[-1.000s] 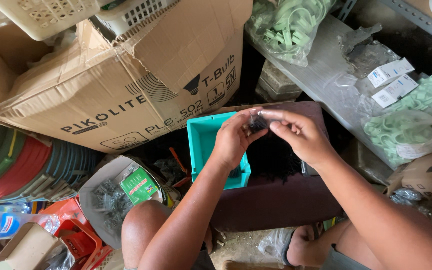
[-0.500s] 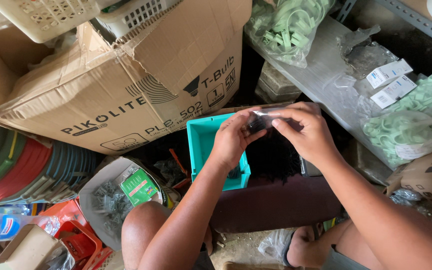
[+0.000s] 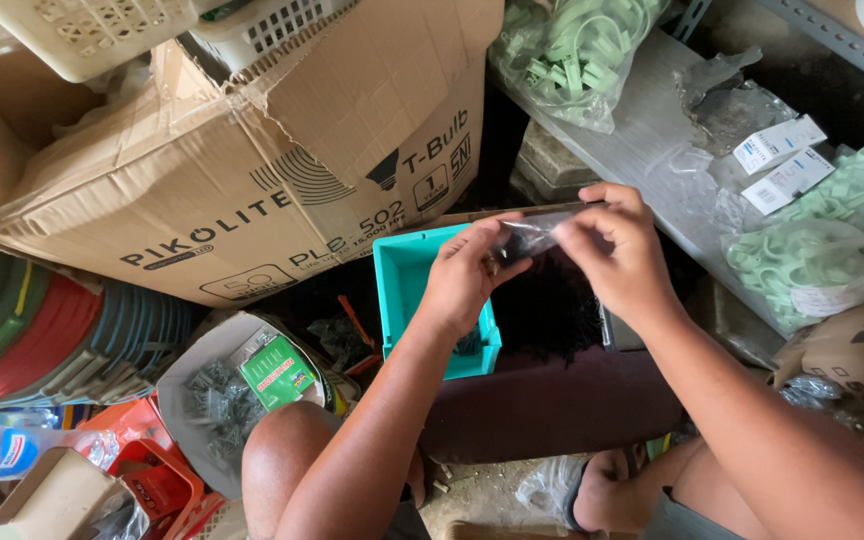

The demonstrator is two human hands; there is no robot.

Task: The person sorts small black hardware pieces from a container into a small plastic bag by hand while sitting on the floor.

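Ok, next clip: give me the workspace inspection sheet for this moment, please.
Surface: dark maroon tray on the ground, black contents inside.
Job's things: small clear plastic bag stretched between both hands.
Clutter: teal bin, large cardboard box, bags of green clips, stacked coloured plates, bag of screws.
Grippers: left hand and right hand each pinch the bag.
Cables: nothing seen.
Surroundings: metal shelf, white baskets.
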